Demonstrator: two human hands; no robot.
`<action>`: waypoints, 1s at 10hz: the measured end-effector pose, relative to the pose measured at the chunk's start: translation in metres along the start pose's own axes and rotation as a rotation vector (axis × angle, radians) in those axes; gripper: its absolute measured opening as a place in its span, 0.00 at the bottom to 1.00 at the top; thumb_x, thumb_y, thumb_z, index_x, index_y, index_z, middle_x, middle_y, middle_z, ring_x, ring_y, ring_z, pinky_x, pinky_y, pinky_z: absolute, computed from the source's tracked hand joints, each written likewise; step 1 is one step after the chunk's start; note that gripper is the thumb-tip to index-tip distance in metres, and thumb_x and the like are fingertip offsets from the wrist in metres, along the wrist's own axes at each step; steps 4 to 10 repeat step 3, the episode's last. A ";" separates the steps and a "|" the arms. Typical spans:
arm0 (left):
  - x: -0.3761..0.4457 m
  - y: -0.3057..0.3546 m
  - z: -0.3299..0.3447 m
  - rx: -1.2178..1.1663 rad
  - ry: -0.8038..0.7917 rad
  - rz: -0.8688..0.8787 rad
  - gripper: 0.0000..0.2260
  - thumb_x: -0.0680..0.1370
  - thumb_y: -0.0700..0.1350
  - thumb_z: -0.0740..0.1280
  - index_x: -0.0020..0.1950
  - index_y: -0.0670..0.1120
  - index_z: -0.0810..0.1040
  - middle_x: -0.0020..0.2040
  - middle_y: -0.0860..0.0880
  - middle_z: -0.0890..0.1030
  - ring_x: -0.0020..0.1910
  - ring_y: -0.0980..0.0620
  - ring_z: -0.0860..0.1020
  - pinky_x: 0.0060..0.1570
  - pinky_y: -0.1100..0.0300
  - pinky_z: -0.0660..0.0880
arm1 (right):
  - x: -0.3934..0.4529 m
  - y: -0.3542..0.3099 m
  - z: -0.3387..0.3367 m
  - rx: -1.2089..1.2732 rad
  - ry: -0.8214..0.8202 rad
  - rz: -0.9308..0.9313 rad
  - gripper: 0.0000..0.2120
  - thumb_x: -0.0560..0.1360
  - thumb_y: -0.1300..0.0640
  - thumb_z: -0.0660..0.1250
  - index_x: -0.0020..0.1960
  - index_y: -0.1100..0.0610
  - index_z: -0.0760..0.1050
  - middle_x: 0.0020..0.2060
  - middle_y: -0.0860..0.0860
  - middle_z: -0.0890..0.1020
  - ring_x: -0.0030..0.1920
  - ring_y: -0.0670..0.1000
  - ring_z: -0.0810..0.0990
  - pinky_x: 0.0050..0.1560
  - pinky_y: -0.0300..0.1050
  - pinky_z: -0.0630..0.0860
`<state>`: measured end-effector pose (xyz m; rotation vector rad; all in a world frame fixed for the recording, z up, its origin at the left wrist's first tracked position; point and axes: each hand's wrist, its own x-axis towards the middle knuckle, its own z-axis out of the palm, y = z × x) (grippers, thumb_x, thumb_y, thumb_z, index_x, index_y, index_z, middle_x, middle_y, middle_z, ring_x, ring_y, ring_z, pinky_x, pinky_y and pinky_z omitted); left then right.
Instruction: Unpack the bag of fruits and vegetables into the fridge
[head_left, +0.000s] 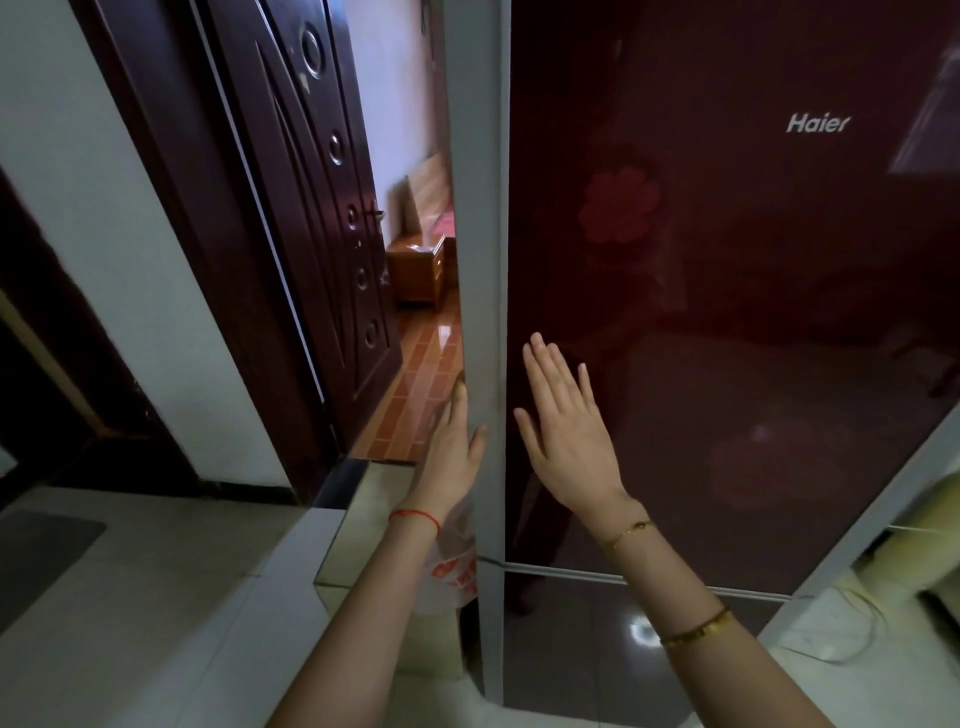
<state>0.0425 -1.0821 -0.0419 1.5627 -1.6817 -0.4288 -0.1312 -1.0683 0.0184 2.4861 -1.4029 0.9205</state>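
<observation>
The tall dark-red glossy fridge door (727, 312) stands upright. The left hand (452, 441) lies straight-fingered against its grey side edge (480, 260). The right hand (566, 431), flat and open, is at the door's front. A white red-printed plastic bag (452, 571) sits just beside that edge, behind the left wrist.

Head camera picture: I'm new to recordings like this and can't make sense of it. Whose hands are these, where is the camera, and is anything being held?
The camera sits on a person's head, looking forward and down, so the two bare arms coming in from below are that person's own; no machine is involved. In front stands a dark red Haier fridge. The left hand lies with straight fingers against its grey side edge; the right hand is spread flat at the glossy door front. Neither holds anything. A white plastic bag with red print shows behind the left forearm, beside the fridge; what supports it is hidden.
</observation>
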 end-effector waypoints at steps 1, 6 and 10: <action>-0.002 0.004 -0.013 0.028 -0.018 0.032 0.31 0.82 0.52 0.59 0.81 0.53 0.46 0.81 0.54 0.52 0.79 0.53 0.54 0.76 0.45 0.60 | 0.000 0.000 -0.006 0.019 -0.010 -0.021 0.30 0.83 0.52 0.56 0.80 0.55 0.45 0.80 0.48 0.46 0.79 0.46 0.43 0.79 0.52 0.47; -0.020 0.016 -0.042 0.090 0.072 0.078 0.29 0.81 0.48 0.63 0.80 0.46 0.54 0.80 0.48 0.58 0.78 0.49 0.57 0.77 0.49 0.57 | -0.012 -0.009 -0.018 0.156 0.066 0.066 0.34 0.80 0.54 0.62 0.80 0.55 0.49 0.79 0.50 0.56 0.79 0.48 0.49 0.79 0.51 0.51; -0.020 0.016 -0.042 0.090 0.072 0.078 0.29 0.81 0.48 0.63 0.80 0.46 0.54 0.80 0.48 0.58 0.78 0.49 0.57 0.77 0.49 0.57 | -0.012 -0.009 -0.018 0.156 0.066 0.066 0.34 0.80 0.54 0.62 0.80 0.55 0.49 0.79 0.50 0.56 0.79 0.48 0.49 0.79 0.51 0.51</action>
